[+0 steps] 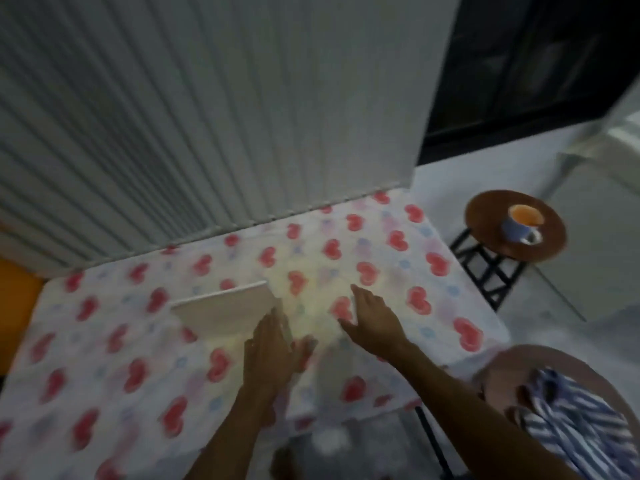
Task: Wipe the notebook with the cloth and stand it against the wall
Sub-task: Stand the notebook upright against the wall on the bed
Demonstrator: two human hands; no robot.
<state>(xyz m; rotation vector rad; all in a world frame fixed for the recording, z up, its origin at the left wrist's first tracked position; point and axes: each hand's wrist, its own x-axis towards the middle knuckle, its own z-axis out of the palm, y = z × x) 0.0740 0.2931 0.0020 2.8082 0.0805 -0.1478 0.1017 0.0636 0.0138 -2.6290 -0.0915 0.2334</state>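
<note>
Notebook (225, 308) tilted up (motion-blurred), left hand (270, 344) at its edge, grip unclear, right hand (374, 318) flat, fingers straight

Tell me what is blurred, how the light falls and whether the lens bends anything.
Head view: dim, with a brighter yellowish patch on the tablecloth by the hands; motion blur smears the left hand, right hand and notebook; the wide lens fans the ribs of the wall outward.
</note>
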